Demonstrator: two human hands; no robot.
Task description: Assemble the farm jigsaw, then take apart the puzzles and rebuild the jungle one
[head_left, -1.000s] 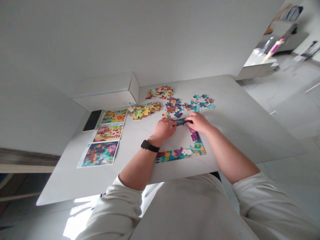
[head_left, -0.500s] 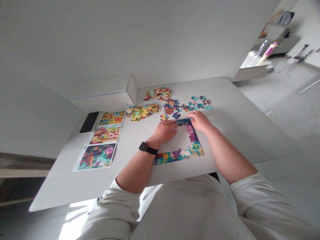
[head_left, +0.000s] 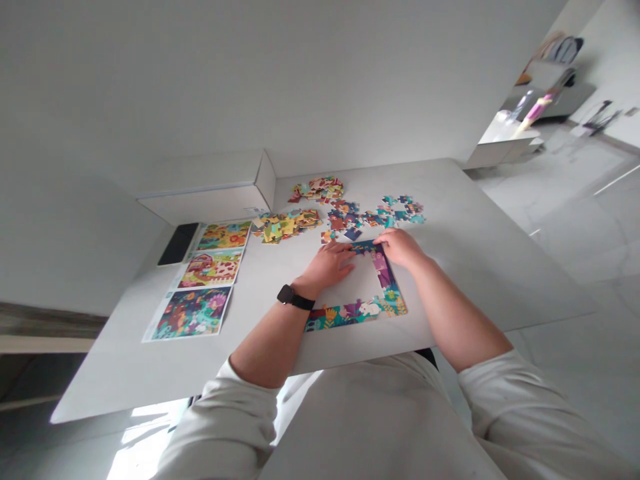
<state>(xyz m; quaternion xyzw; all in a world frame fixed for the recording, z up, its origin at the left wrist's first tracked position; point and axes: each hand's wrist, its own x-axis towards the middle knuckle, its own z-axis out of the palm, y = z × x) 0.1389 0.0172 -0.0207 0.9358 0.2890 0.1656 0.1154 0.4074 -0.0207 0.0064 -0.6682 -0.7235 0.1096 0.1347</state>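
A jigsaw puzzle border [head_left: 367, 307], joined along its visible sides and bare inside, lies flat in front of me. My left hand [head_left: 330, 263] rests over its top left part, fingers stretched out and palm down, and hides the left side. At the top right corner, my right hand [head_left: 399, 247] touches the border with its fingertips, the other fingers curled in. Whether a piece sits under those fingertips cannot be made out. Just above the border lies a loose dark blue puzzle piece [head_left: 353, 234], near a scatter of dark and teal pieces [head_left: 343, 217].
Yellow puzzle pieces [head_left: 285, 227] and red and cream pieces [head_left: 320, 188] form piles further back. Three printed pictures [head_left: 207, 270] lie to the left, beside a black phone [head_left: 179, 244]. A white box [head_left: 210, 183] stands against the wall.
My right hand has drawn slightly down and in, its fingers now more curled on the border's corner. My left hand stays put. The view has shifted slightly.
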